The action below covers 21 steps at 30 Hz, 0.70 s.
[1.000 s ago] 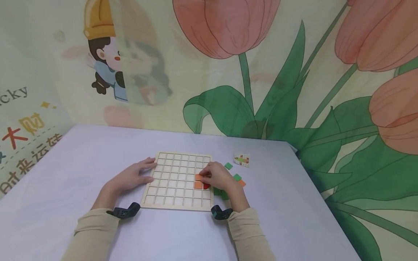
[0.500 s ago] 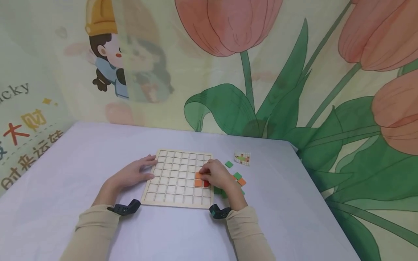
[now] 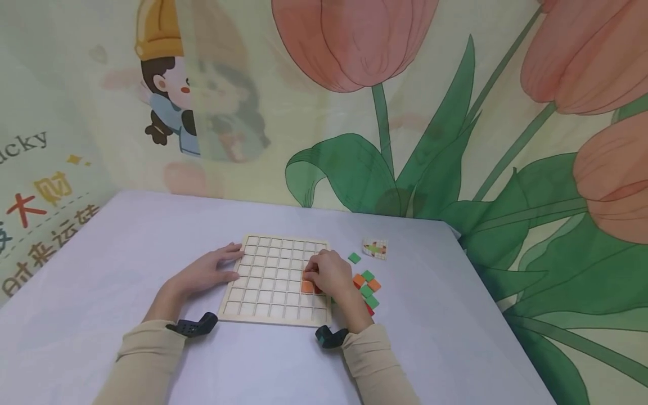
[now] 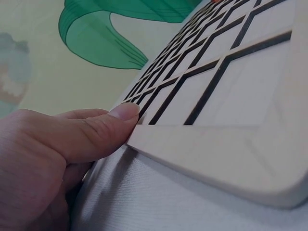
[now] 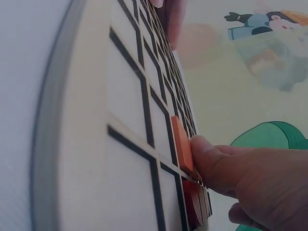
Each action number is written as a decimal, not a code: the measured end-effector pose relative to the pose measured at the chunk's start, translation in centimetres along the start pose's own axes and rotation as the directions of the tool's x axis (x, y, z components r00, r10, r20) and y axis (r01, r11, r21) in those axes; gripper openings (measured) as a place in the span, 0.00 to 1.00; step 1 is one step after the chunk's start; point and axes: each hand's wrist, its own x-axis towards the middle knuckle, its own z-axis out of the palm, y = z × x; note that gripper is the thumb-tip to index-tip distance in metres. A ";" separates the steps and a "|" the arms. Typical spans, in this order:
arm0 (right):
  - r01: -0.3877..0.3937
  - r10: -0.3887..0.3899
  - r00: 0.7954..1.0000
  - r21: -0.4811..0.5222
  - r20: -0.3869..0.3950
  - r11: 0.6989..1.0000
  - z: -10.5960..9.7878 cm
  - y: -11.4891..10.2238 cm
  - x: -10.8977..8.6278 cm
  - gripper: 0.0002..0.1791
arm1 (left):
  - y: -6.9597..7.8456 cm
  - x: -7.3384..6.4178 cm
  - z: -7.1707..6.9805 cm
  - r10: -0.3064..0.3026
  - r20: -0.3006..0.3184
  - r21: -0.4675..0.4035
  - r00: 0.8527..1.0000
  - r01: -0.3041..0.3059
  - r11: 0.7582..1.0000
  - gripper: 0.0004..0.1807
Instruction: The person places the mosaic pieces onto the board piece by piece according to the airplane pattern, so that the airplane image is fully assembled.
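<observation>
A wooden grid board lies on the table. At its left edge my left hand rests with fingers extended; in the left wrist view the thumb touches the board's rim. My right hand is over the board's right side, thumb and fingertips brought together at an orange tile that they mostly cover. Just nearer, another orange tile sits in a cell, with a red piece beside it, partly hidden. The right wrist view shows the thumb just behind the nearer orange tile.
Loose green, orange and red tiles lie right of the board, some behind the right forearm. A single green tile sits farther back, near a small printed pattern card. A printed backdrop stands behind the white-covered table.
My right hand has shifted slightly left, its fingertips now over the farther orange tile, and its wrist has swung left, uncovering more loose tiles. The left hand stays at the board's edge.
</observation>
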 end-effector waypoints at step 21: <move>-0.158 0.141 0.987 0.253 0.082 0.955 -3.5 5.0 0.1 0.14 | 0.4 0.2 -0.3 -0.033 0.009 0.013 0.999 0.033 0.999 0.36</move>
